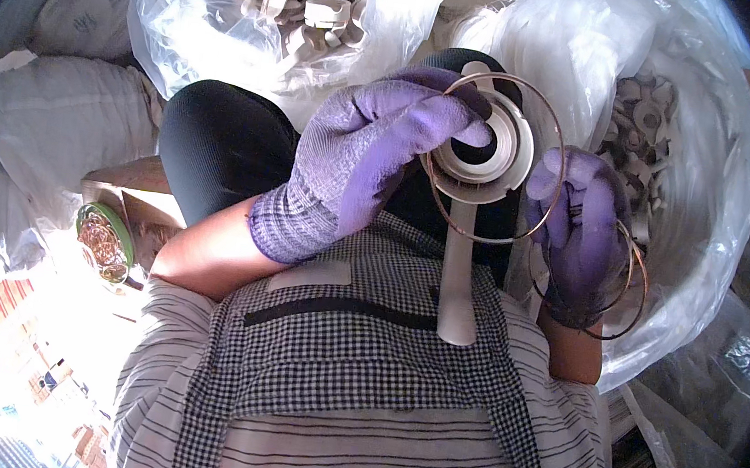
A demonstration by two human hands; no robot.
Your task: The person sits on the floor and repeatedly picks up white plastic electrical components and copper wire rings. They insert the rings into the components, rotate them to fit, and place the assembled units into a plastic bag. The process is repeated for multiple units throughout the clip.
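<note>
A large thin copper-coloured wire ring [487, 240] stretches between my gloved hands, over the round head of a pale grey plastic part [460, 281]. This part has a concentric round opening and a long handle pointing toward my apron. My left hand [376, 142], in a purple-grey glove, is closed in a pinch at the ring's left side; its thumb overlaps the head's opening. Bent fingers of my right hand [581, 211], in a similar glove, close on the ring's right side. More wire rings [644, 292] hang looped around my right hand and wrist. The right palm is hidden.
A clear plastic bag [166, 35] of pale grey parts [326, 12] stands ahead. To the right, another clear bag [710, 217] holds more parts. At left are a green-rimmed round container [117, 237] of wire rings, a cardboard box [151, 206] and a white sack [65, 111].
</note>
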